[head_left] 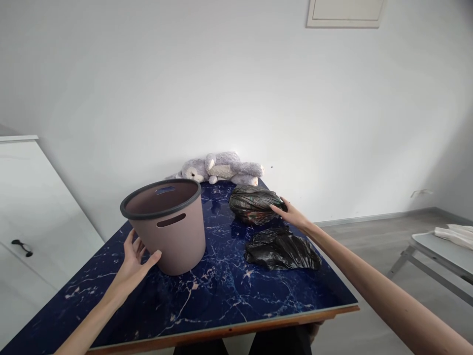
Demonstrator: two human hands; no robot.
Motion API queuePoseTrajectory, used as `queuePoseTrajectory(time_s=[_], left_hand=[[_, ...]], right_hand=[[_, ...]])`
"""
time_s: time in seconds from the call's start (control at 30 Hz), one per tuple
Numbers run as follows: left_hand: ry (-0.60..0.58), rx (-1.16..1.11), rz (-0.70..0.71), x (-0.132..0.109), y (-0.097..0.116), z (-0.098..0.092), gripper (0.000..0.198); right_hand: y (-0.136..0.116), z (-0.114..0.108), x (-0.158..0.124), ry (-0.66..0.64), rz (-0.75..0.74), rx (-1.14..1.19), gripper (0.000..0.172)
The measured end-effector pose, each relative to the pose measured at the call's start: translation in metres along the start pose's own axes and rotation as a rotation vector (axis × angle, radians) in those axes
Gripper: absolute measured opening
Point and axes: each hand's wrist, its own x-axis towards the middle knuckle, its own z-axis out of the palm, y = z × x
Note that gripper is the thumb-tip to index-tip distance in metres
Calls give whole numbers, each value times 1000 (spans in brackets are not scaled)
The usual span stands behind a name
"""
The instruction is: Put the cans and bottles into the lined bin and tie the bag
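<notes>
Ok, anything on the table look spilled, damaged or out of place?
No spill or clear damage shows. Only the stuffed toy, lying at the far end of the table by the wall, seems odd: a toy sharing space with a bin and black bags.

Right of the left hand's (135,266) fingers, the bin (181,244) blocks a straight pass across; nearer than those fingers, bare table (210,305) leaves a way around its front. A gap also runs between bin and bags. The knotless-looking full bag (248,204) bars the way left of the right hand's (291,214) fingers, and the limp bag (281,250) lies just nearer. Beyond both hands' fingers, toy (227,170) and wall (221,88) close the far side.
</notes>
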Motion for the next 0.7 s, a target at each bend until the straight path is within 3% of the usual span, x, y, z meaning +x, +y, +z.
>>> queuePoseTrajectory(time_s=[0.13,0.2,0.33,0.43,0.7], left_hand=[[-238,-87,-233,-6,-17,-2,122],[-293,-63,-284,-9,-19,-4,128],[-335,3,-327,-14,-13,-2,133],[-340,46,-311,-17,-4,1,131],[-327,92,-336,-21,22,8,127]], right_hand=[[14,-21,-11,19,-59,-138,113],[21,-35,-27,22,-83,-196,114],[40,-55,-71,-57,-108,-320,99],[57,-59,-98,-141,-149,-404,87],[63,-40,-124,-16,-161,-501,84]])
